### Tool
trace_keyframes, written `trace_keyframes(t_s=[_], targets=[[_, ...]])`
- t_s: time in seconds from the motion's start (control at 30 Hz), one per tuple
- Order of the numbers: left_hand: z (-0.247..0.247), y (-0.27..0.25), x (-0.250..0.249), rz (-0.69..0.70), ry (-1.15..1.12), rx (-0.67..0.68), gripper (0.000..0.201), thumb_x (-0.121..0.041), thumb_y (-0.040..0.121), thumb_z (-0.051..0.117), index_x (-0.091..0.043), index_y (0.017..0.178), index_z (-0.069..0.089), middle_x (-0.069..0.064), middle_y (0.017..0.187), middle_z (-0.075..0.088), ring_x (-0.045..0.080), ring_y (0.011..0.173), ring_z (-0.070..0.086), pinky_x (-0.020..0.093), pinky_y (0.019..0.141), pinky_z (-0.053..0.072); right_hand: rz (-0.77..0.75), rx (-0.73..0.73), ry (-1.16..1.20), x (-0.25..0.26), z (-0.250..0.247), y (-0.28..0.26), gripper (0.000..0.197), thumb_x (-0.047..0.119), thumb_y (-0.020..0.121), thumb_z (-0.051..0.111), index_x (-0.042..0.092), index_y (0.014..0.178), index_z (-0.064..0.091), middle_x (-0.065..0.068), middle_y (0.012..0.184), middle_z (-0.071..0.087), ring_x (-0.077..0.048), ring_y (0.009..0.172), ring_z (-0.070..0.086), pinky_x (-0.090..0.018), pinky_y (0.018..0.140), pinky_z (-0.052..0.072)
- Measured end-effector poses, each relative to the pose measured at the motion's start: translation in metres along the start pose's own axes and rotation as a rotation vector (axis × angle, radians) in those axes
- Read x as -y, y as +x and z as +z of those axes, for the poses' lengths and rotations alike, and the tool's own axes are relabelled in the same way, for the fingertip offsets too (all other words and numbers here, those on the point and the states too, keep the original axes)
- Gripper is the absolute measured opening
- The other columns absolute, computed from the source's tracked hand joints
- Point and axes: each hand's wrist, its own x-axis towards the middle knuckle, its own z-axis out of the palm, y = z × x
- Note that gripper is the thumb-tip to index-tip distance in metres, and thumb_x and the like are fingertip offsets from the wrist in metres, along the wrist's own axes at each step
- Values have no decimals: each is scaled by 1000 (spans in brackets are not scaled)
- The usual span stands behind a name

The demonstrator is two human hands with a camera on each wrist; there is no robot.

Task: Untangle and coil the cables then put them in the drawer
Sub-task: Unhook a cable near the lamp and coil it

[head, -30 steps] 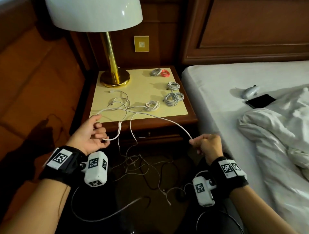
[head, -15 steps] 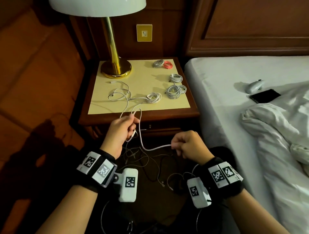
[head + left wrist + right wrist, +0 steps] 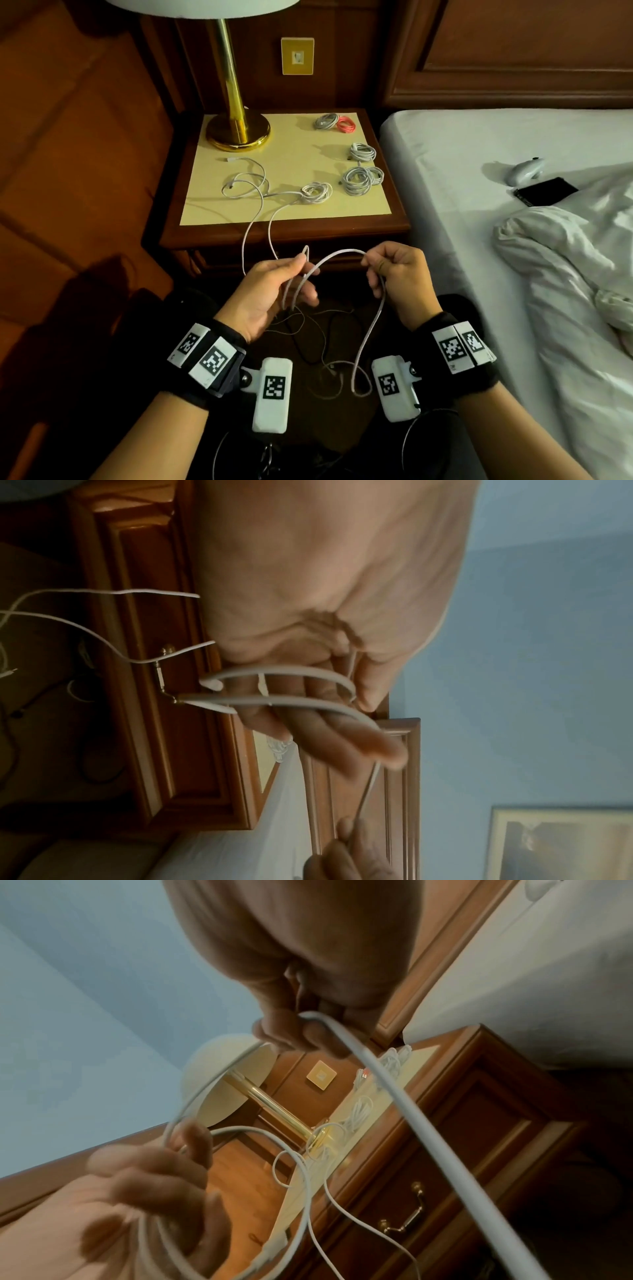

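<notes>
A thick white cable [image 3: 337, 254] arches between my two hands in front of the nightstand. My left hand [image 3: 274, 291] holds loops of it [image 3: 287, 688] wound over its fingers, pinched by the thumb. My right hand [image 3: 394, 270] pinches the same cable [image 3: 346, 1039], which then hangs down to the floor. Thinner white cables [image 3: 255, 219] trail from the nightstand top over its edge to a tangle on the floor [image 3: 308, 329]. The drawer [image 3: 404, 1215] with a brass handle is closed.
Several coiled white cables [image 3: 361, 176] and a red coil [image 3: 346, 124] lie on the nightstand's yellow mat [image 3: 291, 150]. A brass lamp [image 3: 236, 130] stands at its back left. The bed [image 3: 513, 240] at right carries a phone [image 3: 544, 191] and a white device [image 3: 524, 169].
Both hands have come closer together and nearer to me. The left hand now holds loops of the thick cable, and the stretch between the hands has shortened into an arch.
</notes>
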Motion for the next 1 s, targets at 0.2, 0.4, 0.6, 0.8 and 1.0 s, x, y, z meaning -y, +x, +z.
trace_keyframes(t_s=[0.2,0.4,0.6,0.8,1.0], targets=[[1,2,-5,-50,148,-26,38,-29,98,49,-8,71,66,-7,44,30,5,34,23,17,43,30,90,204,47,5,3,-6,8,4,90,60,7,96,63,-10,61,59,-17,43,49,-27,45,40],[15,1,-12,-122,242,56,45,-33,94,55,-14,54,57,-5,45,25,6,34,20,15,37,27,-119,441,-405,2,17,-4,31,15,84,71,20,114,63,3,69,64,-3,48,53,-22,50,44],[7,6,-3,-24,6,25,37,-28,95,52,-7,65,61,-1,44,40,13,43,39,22,52,42,89,251,-204,1,14,-1,35,24,99,51,10,67,54,6,36,40,-7,30,34,-18,36,27],[3,2,13,63,-126,69,28,-17,93,44,-5,85,67,8,69,68,26,80,62,36,83,45,284,153,70,-3,12,0,43,32,100,46,13,61,47,0,33,29,-13,28,19,-16,40,16],[10,2,14,60,-342,56,23,-25,95,43,-10,94,60,0,50,47,13,47,47,26,59,48,443,179,126,-3,16,-5,25,28,96,50,10,82,59,-4,41,38,-12,30,23,-15,40,19]])
